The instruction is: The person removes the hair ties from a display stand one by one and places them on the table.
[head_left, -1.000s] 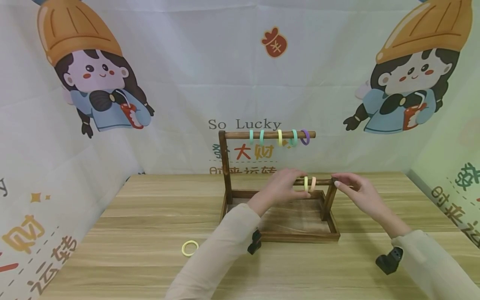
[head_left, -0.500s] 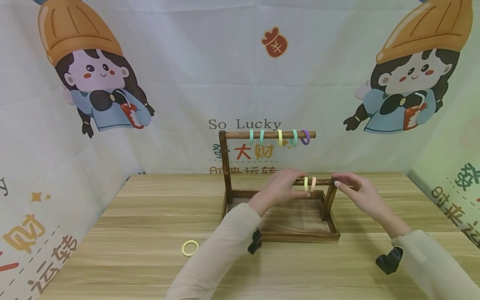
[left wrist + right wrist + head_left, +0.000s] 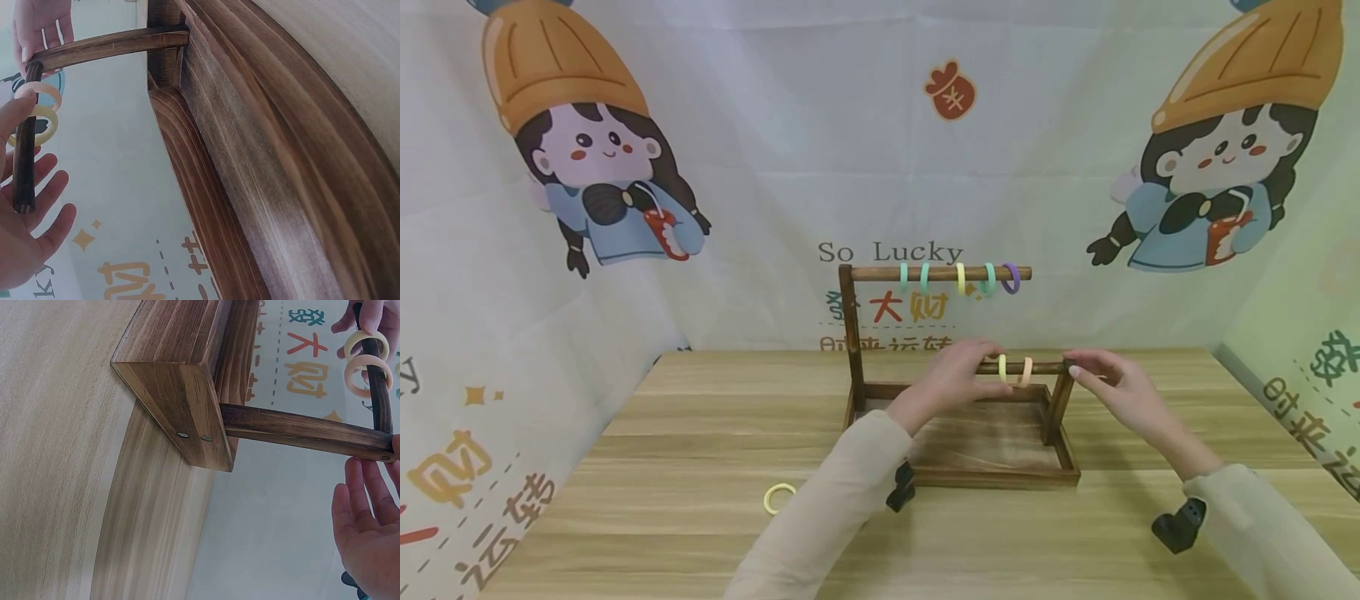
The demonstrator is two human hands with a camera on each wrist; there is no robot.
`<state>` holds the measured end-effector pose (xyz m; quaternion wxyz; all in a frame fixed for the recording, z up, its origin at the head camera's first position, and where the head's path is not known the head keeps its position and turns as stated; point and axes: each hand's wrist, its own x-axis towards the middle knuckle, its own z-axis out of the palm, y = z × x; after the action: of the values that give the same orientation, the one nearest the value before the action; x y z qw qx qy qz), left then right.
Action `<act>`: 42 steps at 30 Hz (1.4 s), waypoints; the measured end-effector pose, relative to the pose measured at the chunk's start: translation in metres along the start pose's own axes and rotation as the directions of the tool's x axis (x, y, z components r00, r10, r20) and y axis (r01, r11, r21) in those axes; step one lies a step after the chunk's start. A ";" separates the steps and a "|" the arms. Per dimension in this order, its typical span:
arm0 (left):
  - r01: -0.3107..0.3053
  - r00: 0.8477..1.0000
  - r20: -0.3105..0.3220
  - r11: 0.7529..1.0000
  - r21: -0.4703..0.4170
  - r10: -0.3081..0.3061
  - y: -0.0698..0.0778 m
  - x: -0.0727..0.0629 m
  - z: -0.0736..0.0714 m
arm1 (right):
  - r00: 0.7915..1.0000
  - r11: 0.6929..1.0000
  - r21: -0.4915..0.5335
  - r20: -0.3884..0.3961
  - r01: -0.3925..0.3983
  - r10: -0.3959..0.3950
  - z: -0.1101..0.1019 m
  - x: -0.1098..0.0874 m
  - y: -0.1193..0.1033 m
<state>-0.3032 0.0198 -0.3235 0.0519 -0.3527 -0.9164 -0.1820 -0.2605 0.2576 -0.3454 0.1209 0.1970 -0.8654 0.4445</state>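
Observation:
A dark wooden rack (image 3: pixel 1060 408) with a tray base has a high bar and a low bar. A yellow ring (image 3: pixel 1002 369) and a peach ring (image 3: pixel 1027 372) hang on the low bar, slightly apart. My left hand (image 3: pixel 951 377) pinches the yellow ring between thumb and fingers near the bar's free end; the left wrist view shows its other fingers (image 3: pixel 59 219) spread. At the top of the short post, my right hand (image 3: pixel 1116 387) holds the corner with thumb and fingertips, its palm (image 3: pixel 369 550) facing the post.
On the high bar (image 3: pixel 872 273) hang several rings: green ones, a yellow one (image 3: pixel 960 279) and a purple one (image 3: pixel 1012 278) near the free end. Another yellow ring (image 3: pixel 769 505) lies on the wooden table (image 3: pixel 685 467), partly behind the left sleeve. A printed cloth (image 3: pixel 775 167) stands behind.
My left hand has slid slightly left along the low bar with the yellow ring, widening the gap to the peach ring. The right hand stays at the post.

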 end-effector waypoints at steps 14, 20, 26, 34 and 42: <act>0.049 0.997 -0.040 0.963 -0.265 -0.062 -0.015 -0.012 0.002 | 1.000 1.000 0.014 -0.008 0.015 -0.015 0.001 -0.002 -0.003; 0.055 0.995 -0.063 0.942 -0.331 -0.080 -0.023 -0.015 0.003 | 1.000 1.000 0.016 -0.013 0.023 -0.023 0.001 -0.002 -0.002; 0.059 0.993 -0.077 0.927 -0.371 -0.094 -0.028 -0.018 0.001 | 1.000 1.000 0.024 -0.012 0.020 -0.019 0.001 -0.002 -0.001; 0.085 0.990 -0.071 0.915 -0.394 -0.123 -0.034 -0.024 0.000 | 1.000 1.000 0.026 -0.005 0.011 -0.011 0.000 -0.001 -0.001; 0.069 0.990 -0.082 0.902 -0.426 -0.115 -0.039 -0.028 -0.001 | 1.000 1.000 0.024 -0.008 0.019 -0.019 0.001 -0.001 0.000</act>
<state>-0.3077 -0.0250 -0.3401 0.0138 -0.3017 -0.8669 -0.3965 -0.2595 0.2570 -0.3459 0.1262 0.2047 -0.8577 0.4544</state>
